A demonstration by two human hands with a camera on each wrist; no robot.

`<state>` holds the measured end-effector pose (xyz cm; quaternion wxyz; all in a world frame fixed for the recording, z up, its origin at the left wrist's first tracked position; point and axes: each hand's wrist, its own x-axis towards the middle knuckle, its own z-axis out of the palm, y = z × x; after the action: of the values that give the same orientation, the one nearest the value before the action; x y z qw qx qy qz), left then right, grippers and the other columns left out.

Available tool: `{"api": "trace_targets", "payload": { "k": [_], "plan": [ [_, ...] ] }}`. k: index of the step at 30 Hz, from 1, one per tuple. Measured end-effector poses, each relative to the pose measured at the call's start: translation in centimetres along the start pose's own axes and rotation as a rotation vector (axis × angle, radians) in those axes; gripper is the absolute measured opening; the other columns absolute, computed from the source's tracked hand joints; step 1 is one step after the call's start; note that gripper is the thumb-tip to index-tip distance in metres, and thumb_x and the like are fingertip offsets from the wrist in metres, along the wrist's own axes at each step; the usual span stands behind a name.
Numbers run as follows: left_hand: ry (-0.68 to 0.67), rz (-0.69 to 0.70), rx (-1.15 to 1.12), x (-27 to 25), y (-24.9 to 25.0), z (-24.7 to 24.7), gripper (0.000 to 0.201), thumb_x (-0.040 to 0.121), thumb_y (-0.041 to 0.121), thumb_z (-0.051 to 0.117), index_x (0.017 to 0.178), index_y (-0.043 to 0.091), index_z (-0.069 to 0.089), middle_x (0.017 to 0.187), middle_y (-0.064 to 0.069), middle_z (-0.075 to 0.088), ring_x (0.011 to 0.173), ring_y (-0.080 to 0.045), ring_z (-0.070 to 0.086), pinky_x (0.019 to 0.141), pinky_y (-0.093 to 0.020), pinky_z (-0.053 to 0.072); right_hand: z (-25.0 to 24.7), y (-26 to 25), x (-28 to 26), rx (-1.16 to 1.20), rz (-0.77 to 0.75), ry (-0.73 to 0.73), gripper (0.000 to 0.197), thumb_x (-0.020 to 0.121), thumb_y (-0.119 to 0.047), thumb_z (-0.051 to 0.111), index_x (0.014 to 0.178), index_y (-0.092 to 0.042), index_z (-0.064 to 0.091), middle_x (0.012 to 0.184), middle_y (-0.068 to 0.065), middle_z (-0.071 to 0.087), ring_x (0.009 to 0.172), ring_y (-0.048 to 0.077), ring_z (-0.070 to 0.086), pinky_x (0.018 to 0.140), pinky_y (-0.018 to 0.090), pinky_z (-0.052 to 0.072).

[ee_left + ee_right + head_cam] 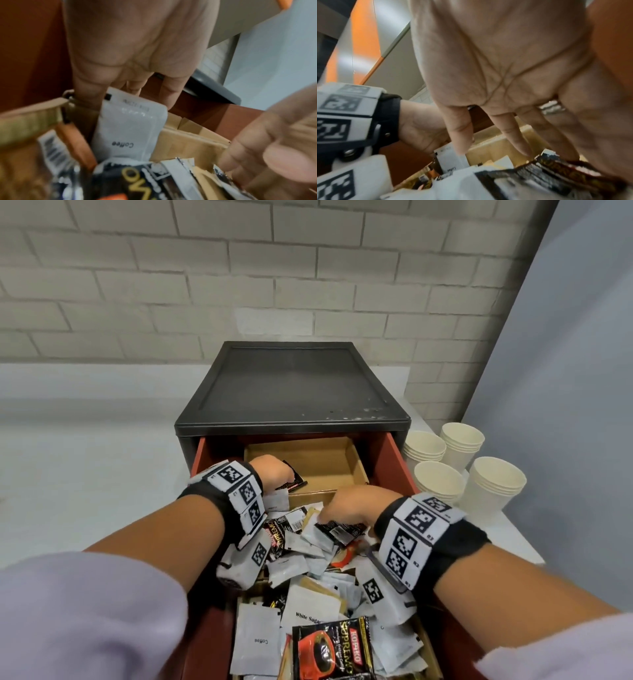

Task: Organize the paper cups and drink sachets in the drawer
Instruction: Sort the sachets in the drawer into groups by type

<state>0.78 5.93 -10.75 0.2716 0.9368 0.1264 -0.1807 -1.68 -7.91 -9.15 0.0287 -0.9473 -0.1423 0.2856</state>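
Observation:
The red drawer [394, 463] stands pulled out, heaped with white, tan and black sachets [308, 570]. My left hand [274, 474] hangs over the drawer's far left with its fingers [133, 83] pointing down behind an upright white "Coffee" sachet [130, 124]. A black sachet [294, 479] lies just beyond it, at the edge of the far cardboard box [322, 457]. My right hand [346, 508] reaches into the pile and pinches a black and gold sachet [556, 170] between fingers and thumb. Several stacks of cream paper cups [495, 484] stand on the counter to the right.
The drawer belongs to a black cabinet [291, 385] on a white counter [85, 474] against a brick wall. A grey-blue panel [565, 371] rises close on the right, behind the cups. A black and red Kopiko sachet [329, 648] lies at the drawer's front.

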Motion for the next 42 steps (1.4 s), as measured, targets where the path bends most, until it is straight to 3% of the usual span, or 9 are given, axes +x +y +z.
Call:
{"api": "trace_targets", "payload": {
  "k": [8, 15, 23, 27, 29, 32, 35, 38, 42],
  "plan": [
    [-0.101, -0.054, 0.076, 1.8, 0.0, 0.2, 0.044, 0.095, 0.026, 0.052, 0.135, 0.007, 0.048, 0.139, -0.011, 0.047, 0.124, -0.026, 0.047, 0.099, -0.032, 0.038, 2.2, -0.1, 0.6, 0.175, -0.114, -0.174, 0.072, 0.087, -0.049, 0.057, 0.148, -0.027, 0.025, 0.149, 0.003, 0.035, 0.129, 0.026, 0.042, 0.101, 0.033, 0.037],
    [-0.027, -0.010, 0.257, 2.4, 0.3, 0.8, 0.051, 0.097, 0.025, 0.049, 0.143, 0.005, 0.036, 0.147, -0.010, 0.039, 0.133, -0.023, 0.040, 0.108, -0.028, 0.033, 3.3, -0.1, 1.2, 0.265, -0.148, -0.125, 0.087, 0.077, -0.049, 0.070, 0.148, -0.028, 0.022, 0.142, 0.009, 0.035, 0.095, 0.017, 0.051, 0.081, 0.028, 0.047],
    [-0.062, -0.012, 0.098, 4.5, -0.8, 0.9, 0.070, 0.088, 0.042, 0.061, 0.145, 0.013, 0.034, 0.151, -0.005, 0.034, 0.136, -0.023, 0.035, 0.112, -0.032, 0.029, 3.4, 0.3, 2.2, 0.283, -0.086, -0.092, 0.096, 0.075, -0.055, 0.069, 0.150, -0.027, 0.016, 0.156, 0.009, 0.009, 0.141, 0.032, 0.019, 0.110, 0.042, 0.030],
    [-0.084, -0.035, -0.146, 5.8, -1.0, 1.2, 0.054, 0.085, 0.044, 0.063, 0.126, 0.011, 0.056, 0.112, -0.016, 0.061, 0.096, -0.030, 0.059, 0.086, -0.038, 0.047, 3.0, 0.2, 2.4, 0.268, -0.131, -0.069, 0.070, 0.086, -0.060, 0.050, 0.143, -0.021, 0.038, 0.151, 0.009, 0.031, 0.139, 0.029, 0.026, 0.111, 0.041, 0.030],
    [-0.121, -0.060, -0.215, 6.0, -0.7, 1.3, 0.033, 0.085, 0.039, 0.065, 0.104, 0.012, 0.064, 0.076, -0.006, 0.052, 0.063, -0.018, 0.047, 0.063, -0.029, 0.041, 3.1, 0.0, 2.5, 0.264, -0.138, -0.061, 0.058, 0.091, -0.056, 0.044, 0.136, -0.020, 0.048, 0.144, 0.007, 0.043, 0.134, 0.028, 0.035, 0.109, 0.041, 0.033],
    [-0.170, -0.056, -0.137, 5.8, 0.0, 1.5, 0.021, 0.089, 0.036, 0.062, 0.087, 0.015, 0.063, 0.068, 0.002, 0.046, 0.057, -0.011, 0.041, 0.052, -0.020, 0.035, 2.9, -0.2, 2.6, 0.225, -0.148, -0.052, 0.045, 0.097, -0.042, 0.042, 0.136, -0.021, 0.050, 0.143, 0.006, 0.044, 0.132, 0.028, 0.037, 0.109, 0.038, 0.033],
    [-0.248, -0.011, -0.044, 5.8, 0.8, 1.8, 0.032, 0.088, 0.041, 0.062, 0.095, 0.011, 0.067, 0.093, -0.006, 0.066, 0.085, -0.019, 0.063, 0.078, -0.029, 0.050, 2.5, -0.1, 2.6, 0.153, -0.167, -0.044, 0.039, 0.100, -0.020, 0.040, 0.138, -0.020, 0.048, 0.145, 0.003, 0.043, 0.132, 0.025, 0.039, 0.104, 0.030, 0.034],
    [-0.244, 0.035, 0.083, 4.8, 1.9, 2.1, 0.050, 0.090, 0.045, 0.056, 0.128, 0.012, 0.057, 0.133, -0.005, 0.055, 0.121, -0.024, 0.051, 0.101, -0.033, 0.038, 2.7, 0.1, 3.0, 0.157, -0.159, -0.036, 0.042, 0.095, -0.010, 0.045, 0.136, -0.020, 0.050, 0.142, 0.006, 0.045, 0.127, 0.026, 0.045, 0.101, 0.031, 0.041],
    [-0.269, 0.108, 0.205, 4.0, 3.5, 2.5, 0.055, 0.097, 0.049, 0.038, 0.140, 0.014, 0.045, 0.147, -0.004, 0.041, 0.134, -0.021, 0.038, 0.109, -0.032, 0.027, 3.2, 0.4, 4.0, 0.154, -0.061, 0.008, 0.051, 0.087, -0.014, 0.056, 0.137, -0.019, 0.047, 0.138, 0.013, 0.044, 0.121, 0.029, 0.048, 0.096, 0.035, 0.048]
  ]
}}
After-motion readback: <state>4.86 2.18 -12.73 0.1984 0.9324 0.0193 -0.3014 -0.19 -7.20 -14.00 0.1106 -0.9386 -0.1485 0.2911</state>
